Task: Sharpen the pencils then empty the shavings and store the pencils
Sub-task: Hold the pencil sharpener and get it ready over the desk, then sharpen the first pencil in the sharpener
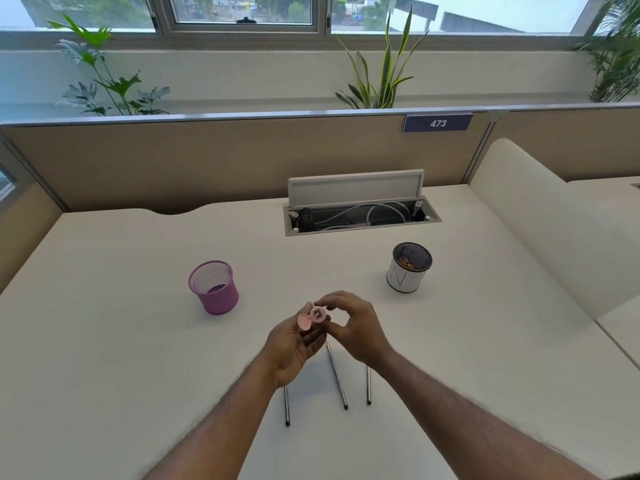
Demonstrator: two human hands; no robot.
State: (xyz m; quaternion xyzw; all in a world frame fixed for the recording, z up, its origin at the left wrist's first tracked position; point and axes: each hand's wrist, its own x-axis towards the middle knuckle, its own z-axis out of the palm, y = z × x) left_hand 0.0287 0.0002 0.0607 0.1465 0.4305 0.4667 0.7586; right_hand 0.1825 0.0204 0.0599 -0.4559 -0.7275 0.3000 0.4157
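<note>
The fingers [330, 300] of the right hand [353, 329] and the left hand [294, 351] pinch a small pink sharpener [317, 314] between them, held up over the counter [138, 341]. Three pencils [337, 375] lie on the counter under the wrists. A purple mesh cup [214, 289] stands to the left, and a white cup [403, 280] with shavings [408, 264] inside stands to the right.

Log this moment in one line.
left hand: holds pink sharpener; right hand: pinches it; pencils: three on desk; white cup: shavings inside; purple cup: no pencils

One head-worn wide-angle camera looks forward and down, close over the flat cream desktop [121, 341], grey-framed windows [242, 10] at twelve o'clock.
</note>
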